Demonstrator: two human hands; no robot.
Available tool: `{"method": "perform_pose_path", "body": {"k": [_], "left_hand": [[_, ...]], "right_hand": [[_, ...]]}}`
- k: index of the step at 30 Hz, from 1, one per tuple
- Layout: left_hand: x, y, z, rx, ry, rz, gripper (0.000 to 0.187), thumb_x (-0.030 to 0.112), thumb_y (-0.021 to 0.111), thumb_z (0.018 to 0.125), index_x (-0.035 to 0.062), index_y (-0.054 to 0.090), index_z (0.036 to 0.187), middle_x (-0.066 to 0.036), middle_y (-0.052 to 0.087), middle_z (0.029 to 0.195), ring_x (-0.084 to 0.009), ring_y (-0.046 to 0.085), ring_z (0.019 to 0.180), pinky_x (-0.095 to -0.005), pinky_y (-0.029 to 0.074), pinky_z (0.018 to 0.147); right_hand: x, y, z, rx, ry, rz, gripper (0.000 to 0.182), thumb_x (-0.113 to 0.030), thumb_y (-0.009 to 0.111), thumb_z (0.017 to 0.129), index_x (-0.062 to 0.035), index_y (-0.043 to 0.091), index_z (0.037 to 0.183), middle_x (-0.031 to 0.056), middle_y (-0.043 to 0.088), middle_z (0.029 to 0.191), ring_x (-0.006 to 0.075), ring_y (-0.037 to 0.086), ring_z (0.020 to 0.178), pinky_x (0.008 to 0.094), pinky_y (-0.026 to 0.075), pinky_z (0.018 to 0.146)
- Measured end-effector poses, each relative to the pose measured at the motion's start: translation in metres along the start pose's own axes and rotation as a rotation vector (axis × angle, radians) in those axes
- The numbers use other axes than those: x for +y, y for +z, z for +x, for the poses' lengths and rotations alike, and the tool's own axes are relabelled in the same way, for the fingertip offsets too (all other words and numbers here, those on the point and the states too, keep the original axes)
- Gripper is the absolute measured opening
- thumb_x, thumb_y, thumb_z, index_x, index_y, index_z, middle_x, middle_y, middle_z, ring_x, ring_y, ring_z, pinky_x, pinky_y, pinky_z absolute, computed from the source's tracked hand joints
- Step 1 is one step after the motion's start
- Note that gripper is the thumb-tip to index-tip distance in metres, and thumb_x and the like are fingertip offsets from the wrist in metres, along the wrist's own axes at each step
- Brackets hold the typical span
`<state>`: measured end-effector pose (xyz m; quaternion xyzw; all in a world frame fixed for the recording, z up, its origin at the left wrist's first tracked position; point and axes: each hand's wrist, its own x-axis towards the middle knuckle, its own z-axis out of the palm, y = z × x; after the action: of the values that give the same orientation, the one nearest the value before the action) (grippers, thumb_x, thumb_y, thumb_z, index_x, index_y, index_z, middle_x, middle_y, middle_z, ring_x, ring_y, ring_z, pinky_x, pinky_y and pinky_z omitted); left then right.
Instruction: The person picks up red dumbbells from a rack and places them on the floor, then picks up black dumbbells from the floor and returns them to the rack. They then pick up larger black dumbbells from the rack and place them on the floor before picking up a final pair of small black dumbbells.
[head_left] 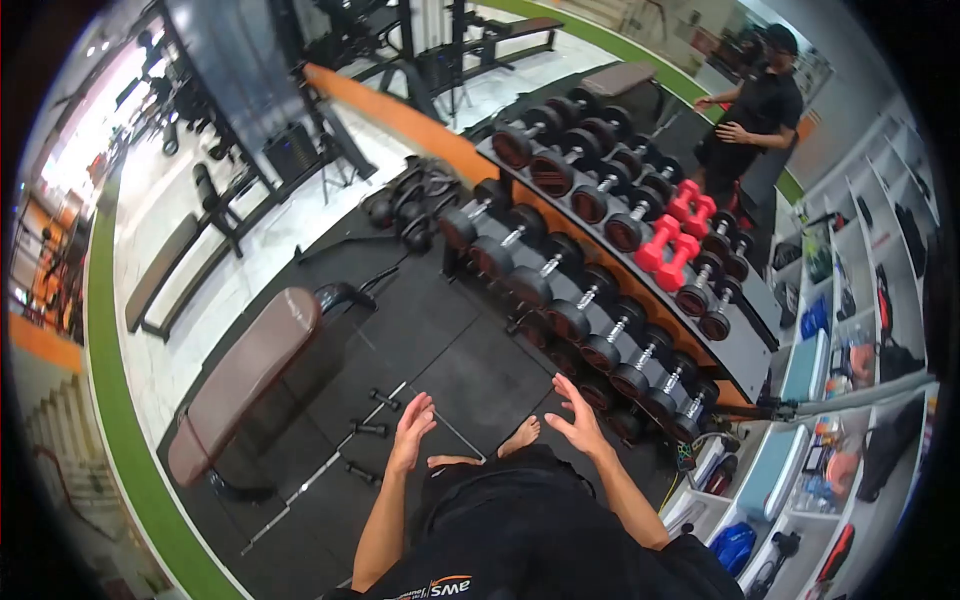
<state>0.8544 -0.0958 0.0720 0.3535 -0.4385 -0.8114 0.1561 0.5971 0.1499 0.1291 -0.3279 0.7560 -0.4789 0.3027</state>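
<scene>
My left hand (411, 436) is raised in front of my body with nothing in it, its fingers stretched out and palm turned inward. Facing it across a gap, my right hand (580, 424) is also empty, with its thumb and fingers apart. Both hover above the black rubber floor. Nearest in view to the left hand are small black dumbbells (369, 428) lying by a thin metal bar (318, 477). Beyond the right hand stand rows of black and chrome dumbbells (600, 352) on a rack (640, 272). My bare foot (522, 436) shows between the hands.
A brown padded bench (250, 375) stands to the left. Red dumbbells (668, 250) sit on the rack's upper level. White shelves (792, 522) with bags and boxes line the right. A person in black (765, 110), possibly my mirror reflection, appears at upper right.
</scene>
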Motion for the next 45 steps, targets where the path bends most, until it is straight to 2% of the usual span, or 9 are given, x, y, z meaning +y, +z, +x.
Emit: {"method": "perform_pose_path", "body": {"k": [5, 11, 20, 25, 32, 38, 41, 45], "left_hand": [[0.005, 0.093, 0.038, -0.199, -0.011, 0.086, 0.06, 0.024, 0.059, 0.097, 0.0062, 0.037, 0.15, -0.015, 0.041, 0.151, -0.0266, 0.041, 0.138, -0.0409, 0.038, 0.109], [0.006, 0.194, 0.069, -0.417, -0.016, 0.153, 0.063, 0.016, 0.063, 0.094, 0.0039, 0.036, 0.15, -0.016, 0.04, 0.152, -0.0272, 0.037, 0.142, -0.0396, 0.036, 0.111], [0.003, 0.31, 0.085, -0.731, -0.028, 0.202, 0.063, 0.011, 0.055, 0.095, 0.0017, 0.03, 0.152, -0.016, 0.035, 0.155, -0.0288, 0.034, 0.144, -0.043, 0.034, 0.113], [0.005, 0.354, 0.095, -0.865, -0.048, 0.217, 0.064, 0.013, 0.056, 0.095, 0.0013, 0.03, 0.152, -0.017, 0.034, 0.155, -0.0284, 0.034, 0.144, -0.043, 0.034, 0.113], [0.007, 0.405, 0.125, -0.985, -0.113, 0.214, 0.067, 0.015, 0.06, 0.093, 0.0022, 0.031, 0.152, -0.016, 0.036, 0.155, -0.0283, 0.034, 0.144, -0.0431, 0.032, 0.114], [0.006, 0.446, 0.176, -1.065, -0.146, 0.226, 0.068, 0.018, 0.062, 0.094, 0.0015, 0.03, 0.152, -0.017, 0.036, 0.155, -0.0278, 0.034, 0.144, -0.0425, 0.034, 0.113], [0.017, 0.464, 0.203, -1.101, -0.155, 0.242, 0.069, 0.018, 0.063, 0.093, 0.0015, 0.03, 0.152, -0.017, 0.036, 0.155, -0.028, 0.034, 0.144, -0.0424, 0.034, 0.113], [0.028, 0.486, 0.235, -1.141, -0.157, 0.265, 0.07, 0.017, 0.063, 0.092, 0.0025, 0.031, 0.152, -0.016, 0.035, 0.155, -0.0272, 0.034, 0.144, -0.0416, 0.033, 0.114]], "right_hand": [[0.029, -0.052, -0.016, 0.13, 0.027, 0.044, 0.085, -0.02, 0.075, 0.081, -0.01, 0.032, 0.153, 0.0156, 0.046, 0.149, 0.0295, 0.048, 0.134, 0.0444, 0.043, 0.104], [0.049, -0.104, -0.038, 0.271, 0.001, 0.132, 0.084, -0.018, 0.074, 0.082, -0.0089, 0.031, 0.153, 0.0162, 0.045, 0.15, 0.0297, 0.047, 0.134, 0.0447, 0.041, 0.106], [0.061, -0.16, -0.089, 0.487, 0.029, 0.208, 0.083, -0.017, 0.074, 0.082, -0.0086, 0.031, 0.153, 0.0175, 0.047, 0.148, 0.0295, 0.048, 0.134, 0.0437, 0.041, 0.106], [0.065, -0.171, -0.103, 0.625, 0.044, 0.27, 0.083, -0.014, 0.074, 0.083, -0.0077, 0.03, 0.153, 0.0175, 0.046, 0.148, 0.0302, 0.048, 0.134, 0.0439, 0.04, 0.107], [0.064, -0.189, -0.094, 0.679, 0.039, 0.48, 0.082, -0.013, 0.069, 0.086, -0.0055, 0.024, 0.155, 0.0172, 0.041, 0.151, 0.029, 0.043, 0.137, 0.042, 0.038, 0.108], [0.059, -0.224, -0.056, 0.743, 0.023, 0.543, 0.08, -0.01, 0.065, 0.087, -0.005, 0.024, 0.155, 0.0166, 0.041, 0.151, 0.0276, 0.043, 0.138, 0.0397, 0.038, 0.108], [0.062, -0.239, -0.032, 0.78, 0.021, 0.571, 0.083, -0.014, 0.071, 0.086, -0.0057, 0.025, 0.155, 0.0165, 0.042, 0.15, 0.0278, 0.043, 0.137, 0.0409, 0.039, 0.108], [0.051, -0.257, 0.003, 0.779, 0.001, 0.595, 0.083, -0.013, 0.07, 0.086, -0.0057, 0.024, 0.155, 0.0167, 0.041, 0.151, 0.0277, 0.043, 0.137, 0.0408, 0.038, 0.108]]}}
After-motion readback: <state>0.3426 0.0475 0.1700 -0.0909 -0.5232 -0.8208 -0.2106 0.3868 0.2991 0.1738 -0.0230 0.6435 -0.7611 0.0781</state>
